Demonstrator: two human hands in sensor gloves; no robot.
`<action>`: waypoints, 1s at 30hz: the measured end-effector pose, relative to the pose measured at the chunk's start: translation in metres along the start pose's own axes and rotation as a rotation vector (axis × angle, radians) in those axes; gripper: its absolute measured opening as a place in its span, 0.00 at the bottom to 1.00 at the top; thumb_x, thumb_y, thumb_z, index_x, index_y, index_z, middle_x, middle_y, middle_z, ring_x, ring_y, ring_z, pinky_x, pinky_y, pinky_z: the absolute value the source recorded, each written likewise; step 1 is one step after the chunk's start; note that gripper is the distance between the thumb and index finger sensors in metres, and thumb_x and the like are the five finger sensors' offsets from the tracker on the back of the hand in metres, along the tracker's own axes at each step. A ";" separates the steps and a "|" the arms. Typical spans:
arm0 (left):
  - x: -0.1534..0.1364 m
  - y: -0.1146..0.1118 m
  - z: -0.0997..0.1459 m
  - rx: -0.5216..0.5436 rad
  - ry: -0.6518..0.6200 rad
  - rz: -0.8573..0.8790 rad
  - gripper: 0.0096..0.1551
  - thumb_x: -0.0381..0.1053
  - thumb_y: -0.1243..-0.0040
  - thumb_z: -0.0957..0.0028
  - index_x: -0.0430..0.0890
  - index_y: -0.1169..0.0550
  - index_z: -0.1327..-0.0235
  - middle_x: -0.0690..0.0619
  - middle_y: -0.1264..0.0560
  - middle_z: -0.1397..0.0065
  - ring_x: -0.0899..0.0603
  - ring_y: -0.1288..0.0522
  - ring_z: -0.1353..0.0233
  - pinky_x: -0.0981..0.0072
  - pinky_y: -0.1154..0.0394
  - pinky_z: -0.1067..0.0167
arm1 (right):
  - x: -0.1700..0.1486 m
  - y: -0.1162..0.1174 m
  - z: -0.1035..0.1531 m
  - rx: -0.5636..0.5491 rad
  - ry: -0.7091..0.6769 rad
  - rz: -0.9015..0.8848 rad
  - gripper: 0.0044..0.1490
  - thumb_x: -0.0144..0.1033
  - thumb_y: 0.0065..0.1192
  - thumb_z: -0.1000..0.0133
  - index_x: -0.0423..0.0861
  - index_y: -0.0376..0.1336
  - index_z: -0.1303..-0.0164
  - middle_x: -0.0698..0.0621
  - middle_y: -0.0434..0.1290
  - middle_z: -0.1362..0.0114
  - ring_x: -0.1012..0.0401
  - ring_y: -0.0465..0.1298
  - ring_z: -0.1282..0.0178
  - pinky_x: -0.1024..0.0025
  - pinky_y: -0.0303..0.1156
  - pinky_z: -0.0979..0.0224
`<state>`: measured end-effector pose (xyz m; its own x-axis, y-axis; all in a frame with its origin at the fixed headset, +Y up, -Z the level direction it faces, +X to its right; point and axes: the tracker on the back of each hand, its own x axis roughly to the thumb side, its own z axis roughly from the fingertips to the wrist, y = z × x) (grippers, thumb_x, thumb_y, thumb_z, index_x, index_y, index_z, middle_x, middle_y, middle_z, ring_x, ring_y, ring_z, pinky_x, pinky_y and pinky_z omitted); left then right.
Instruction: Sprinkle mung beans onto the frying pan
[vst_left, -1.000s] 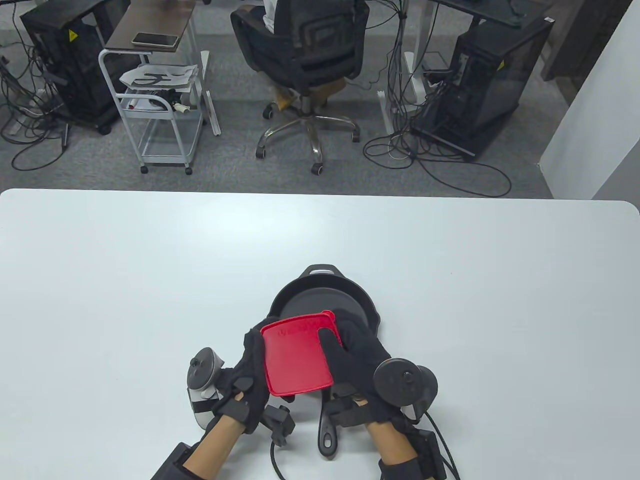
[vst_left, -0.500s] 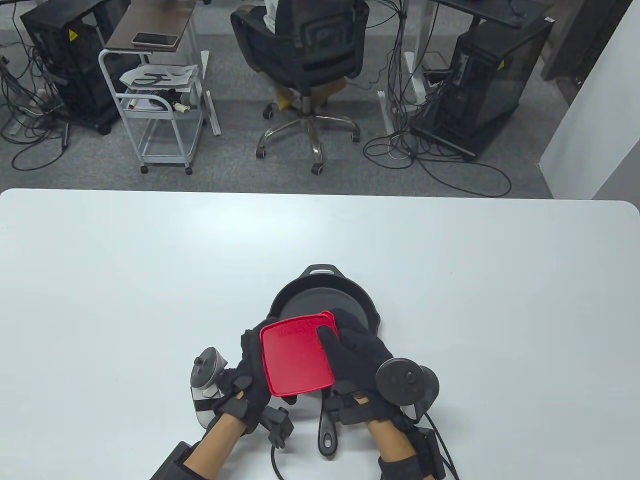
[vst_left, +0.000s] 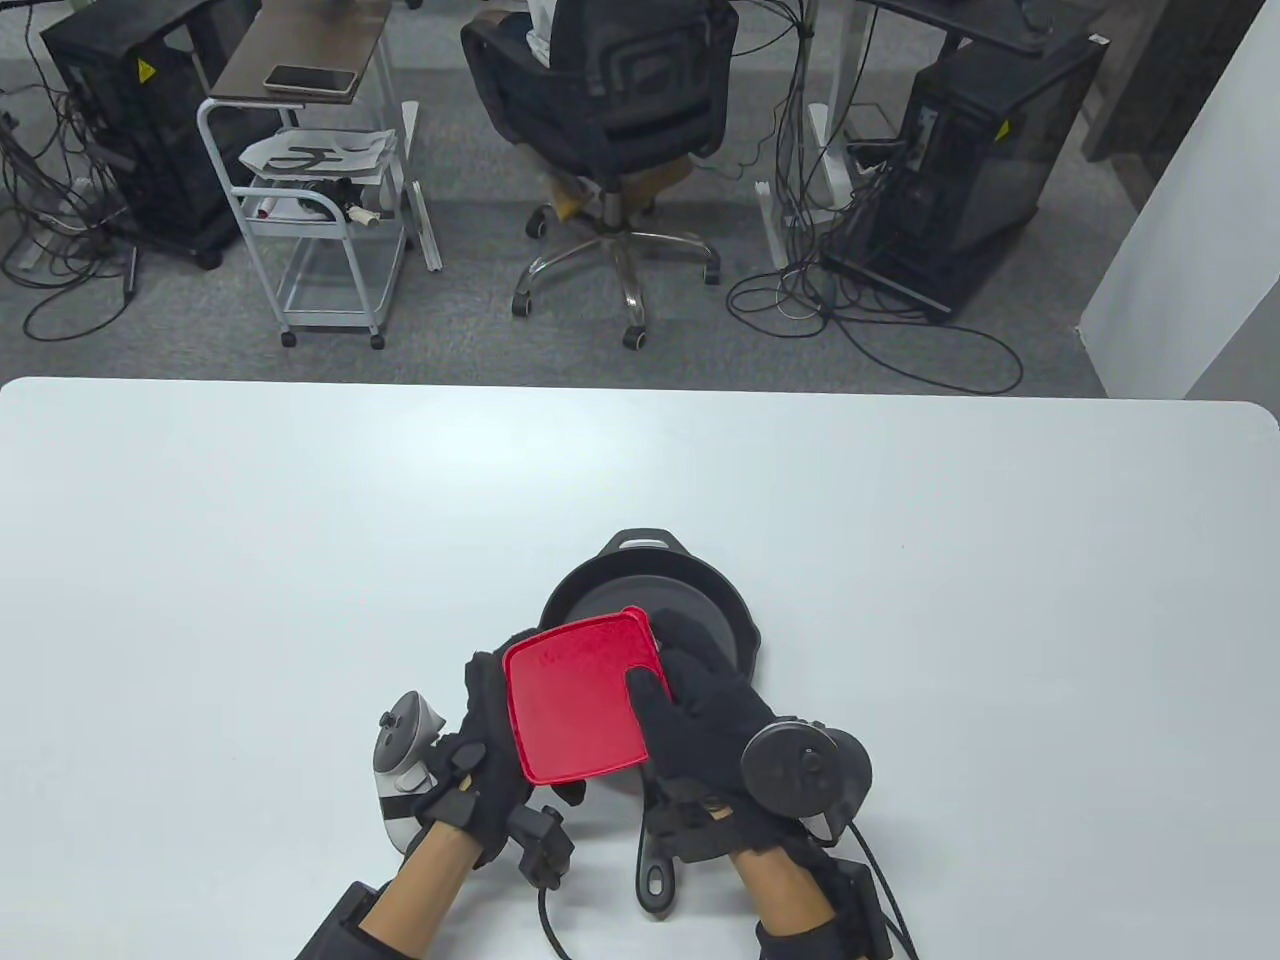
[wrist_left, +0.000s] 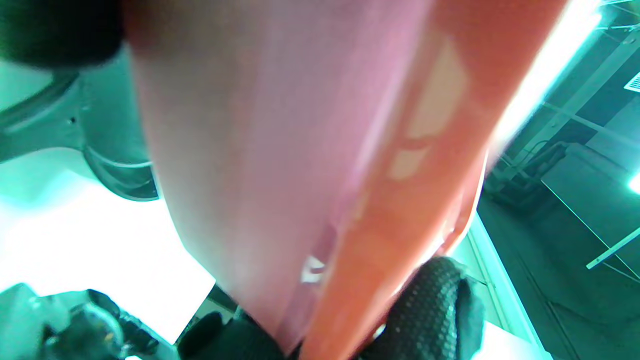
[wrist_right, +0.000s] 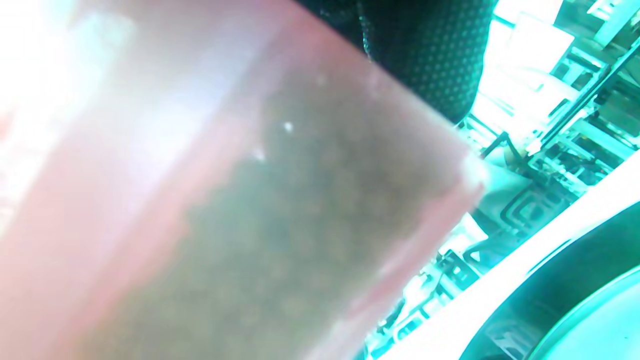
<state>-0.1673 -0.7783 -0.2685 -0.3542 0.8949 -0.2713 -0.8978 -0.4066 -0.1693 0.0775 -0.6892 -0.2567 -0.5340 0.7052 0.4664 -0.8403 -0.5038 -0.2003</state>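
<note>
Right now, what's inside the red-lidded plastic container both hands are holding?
Through the translucent wall of the red-lidded plastic container, the right wrist view shows a dark grainy fill, too blurred to identify. From above, the red lid covers everything.

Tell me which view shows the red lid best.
Table view: the whole red lid shows, left hand and right hand gripping its sides. Left wrist view gives a blurred edge-on sliver; right wrist view mostly the container's wall.

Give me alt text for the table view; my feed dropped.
Both black-gloved hands, left and right, hold a square red-lidded plastic container over the near edge of a black cast-iron frying pan on a white table. The pan's handle points toward the person.
</note>
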 end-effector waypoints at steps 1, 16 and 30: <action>0.000 0.000 0.000 -0.001 0.008 -0.004 0.49 0.84 0.74 0.61 0.66 0.46 0.23 0.48 0.34 0.26 0.37 0.22 0.47 0.50 0.17 0.70 | 0.000 0.000 0.000 0.002 0.003 -0.008 0.28 0.54 0.61 0.38 0.41 0.73 0.46 0.41 0.66 0.19 0.39 0.74 0.34 0.54 0.78 0.38; 0.001 0.005 -0.004 -0.079 0.036 -0.006 0.54 0.88 0.76 0.61 0.65 0.52 0.21 0.48 0.37 0.23 0.37 0.23 0.42 0.51 0.17 0.65 | 0.005 0.007 0.002 0.050 -0.019 -0.035 0.31 0.55 0.50 0.35 0.53 0.61 0.25 0.44 0.65 0.16 0.36 0.66 0.24 0.43 0.71 0.33; 0.003 0.008 -0.012 -0.178 -0.021 0.037 0.47 0.84 0.69 0.52 0.66 0.55 0.22 0.48 0.41 0.20 0.35 0.28 0.36 0.46 0.19 0.59 | 0.000 0.005 0.001 0.027 -0.099 -0.006 0.26 0.53 0.45 0.36 0.47 0.63 0.39 0.45 0.66 0.19 0.37 0.70 0.26 0.47 0.74 0.32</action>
<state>-0.1727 -0.7810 -0.2819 -0.3931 0.8816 -0.2613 -0.8240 -0.4638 -0.3254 0.0735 -0.6922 -0.2568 -0.5159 0.6565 0.5504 -0.8400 -0.5136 -0.1747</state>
